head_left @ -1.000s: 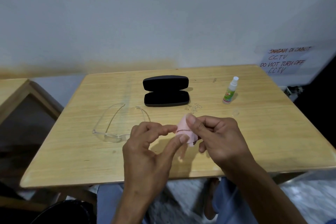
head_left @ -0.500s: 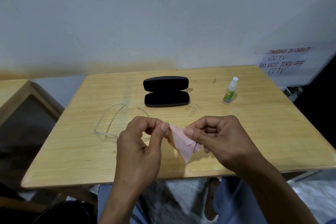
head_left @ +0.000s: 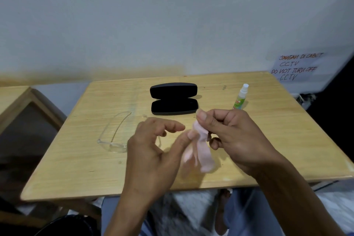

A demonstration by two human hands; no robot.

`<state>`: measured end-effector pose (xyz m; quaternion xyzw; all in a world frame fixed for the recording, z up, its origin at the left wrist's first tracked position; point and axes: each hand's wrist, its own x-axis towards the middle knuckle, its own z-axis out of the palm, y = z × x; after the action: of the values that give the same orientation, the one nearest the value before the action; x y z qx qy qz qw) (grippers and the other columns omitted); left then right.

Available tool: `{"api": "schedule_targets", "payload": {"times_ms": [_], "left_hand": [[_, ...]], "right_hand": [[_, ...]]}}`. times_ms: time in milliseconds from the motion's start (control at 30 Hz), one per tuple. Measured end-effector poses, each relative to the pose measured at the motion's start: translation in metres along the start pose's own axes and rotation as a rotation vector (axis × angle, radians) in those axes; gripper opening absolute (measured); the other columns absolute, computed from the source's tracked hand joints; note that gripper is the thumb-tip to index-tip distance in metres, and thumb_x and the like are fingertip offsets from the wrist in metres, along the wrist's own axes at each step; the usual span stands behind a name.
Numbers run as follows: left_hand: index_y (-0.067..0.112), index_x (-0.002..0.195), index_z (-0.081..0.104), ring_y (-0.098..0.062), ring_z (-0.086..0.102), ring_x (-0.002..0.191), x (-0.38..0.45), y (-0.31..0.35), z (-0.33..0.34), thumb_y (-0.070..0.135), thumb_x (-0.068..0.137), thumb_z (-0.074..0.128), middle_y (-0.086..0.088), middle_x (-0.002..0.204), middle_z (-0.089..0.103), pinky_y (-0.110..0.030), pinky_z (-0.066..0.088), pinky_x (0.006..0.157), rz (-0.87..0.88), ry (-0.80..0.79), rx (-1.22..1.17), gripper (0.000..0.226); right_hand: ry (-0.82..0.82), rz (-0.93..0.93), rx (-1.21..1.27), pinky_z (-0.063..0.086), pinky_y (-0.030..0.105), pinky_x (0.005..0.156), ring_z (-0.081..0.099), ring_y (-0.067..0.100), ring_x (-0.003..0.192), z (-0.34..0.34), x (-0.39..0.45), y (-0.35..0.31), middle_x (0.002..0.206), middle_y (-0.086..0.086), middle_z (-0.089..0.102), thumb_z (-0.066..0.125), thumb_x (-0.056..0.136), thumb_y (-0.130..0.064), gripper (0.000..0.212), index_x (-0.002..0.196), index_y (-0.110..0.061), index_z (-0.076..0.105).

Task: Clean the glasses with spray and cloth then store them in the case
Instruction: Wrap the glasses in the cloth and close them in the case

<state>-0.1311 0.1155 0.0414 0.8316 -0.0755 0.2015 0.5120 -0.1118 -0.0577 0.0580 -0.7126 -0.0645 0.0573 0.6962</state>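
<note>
Lying on the desk at about nine o'clock from the hands, apart from both: clear glasses, arms unfolded, lenses toward the near edge, partly hidden behind the left hand. Hanging above the desk between the two hands: a pink cloth, crumpled and drooping, not yet spread. Pinching its upper end between thumb and fingers: the right hand, closed on the fabric. Touching the cloth's left edge with the thumb tip only: the left hand, fingers loosely curled and spread, gripping nothing firmly as far as can be told.

Sitting at twelve o'clock, well apart from the glasses: a black case, opened flat. Standing upright at one o'clock beside the case: a small spray bottle, untouched.

Judging by this, still readying the cloth, with wiping not yet begun and storing well ahead. Calling next, probably, for opening the cloth out flat, then reaching toward nine o'clock for the glasses, taking care over the thin frame and slippery lenses.
</note>
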Motion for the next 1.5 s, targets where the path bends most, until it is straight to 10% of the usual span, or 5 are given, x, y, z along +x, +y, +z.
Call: {"api": "schedule_targets", "payload": {"times_ms": [333, 700, 1167, 1300, 1500], "left_hand": [[0.032, 0.067, 0.070, -0.004, 0.060, 0.075, 0.009, 0.005, 0.003, 0.042, 0.075, 0.074, 0.012, 0.074, 0.067, -0.009, 0.038, 0.073, -0.023, -0.131, -0.163, 0.014], [0.017, 0.070, 0.077, -0.033, 0.068, 0.073, 0.012, 0.009, -0.013, 0.034, 0.064, 0.083, -0.005, 0.070, 0.075, -0.057, 0.050, 0.082, -0.182, -0.103, -0.349, 0.019], [0.007, 0.069, 0.072, -0.026, 0.061, 0.070, 0.023, -0.002, -0.019, 0.026, 0.067, 0.079, -0.027, 0.076, 0.069, -0.040, 0.052, 0.077, -0.285, 0.053, -0.456, 0.020], [-0.002, 0.075, 0.070, -0.035, 0.059, 0.065, 0.021, -0.006, -0.022, 0.018, 0.072, 0.079, -0.033, 0.077, 0.067, -0.047, 0.056, 0.081, -0.314, 0.015, -0.438, 0.022], [0.032, 0.107, 0.073, -0.013, 0.064, 0.084, 0.021, -0.009, -0.026, 0.035, 0.080, 0.078, 0.017, 0.084, 0.071, -0.036, 0.049, 0.079, -0.255, -0.128, -0.200, 0.028]], "right_hand": [[-0.038, -0.085, -0.093, 0.039, 0.037, 0.058, 0.052, 0.024, 0.070, -0.010, 0.002, -0.009, 0.080, 0.026, 0.066, 0.065, 0.083, -0.051, 0.042, 0.082, -0.010, 0.072], [-0.120, -0.037, 0.083, 0.054, 0.026, 0.062, 0.071, 0.012, 0.077, -0.008, 0.004, -0.002, 0.082, 0.006, 0.076, 0.073, 0.080, -0.026, 0.012, 0.083, -0.015, 0.073], [-0.293, 0.094, -0.146, 0.043, 0.009, 0.054, 0.059, 0.002, 0.061, -0.021, 0.013, 0.000, 0.075, 0.003, 0.068, 0.079, 0.081, -0.004, 0.016, 0.095, 0.003, 0.074], [-0.291, -0.006, -0.138, 0.049, 0.028, 0.074, 0.063, 0.016, 0.079, -0.020, 0.015, -0.001, 0.085, 0.009, 0.069, 0.069, 0.093, -0.019, 0.010, 0.090, -0.010, 0.071], [-0.344, -0.082, -0.147, 0.050, 0.040, 0.071, 0.066, 0.027, 0.073, -0.014, 0.020, -0.012, 0.081, 0.030, 0.069, 0.061, 0.097, -0.017, 0.017, 0.097, -0.001, 0.064]]}}
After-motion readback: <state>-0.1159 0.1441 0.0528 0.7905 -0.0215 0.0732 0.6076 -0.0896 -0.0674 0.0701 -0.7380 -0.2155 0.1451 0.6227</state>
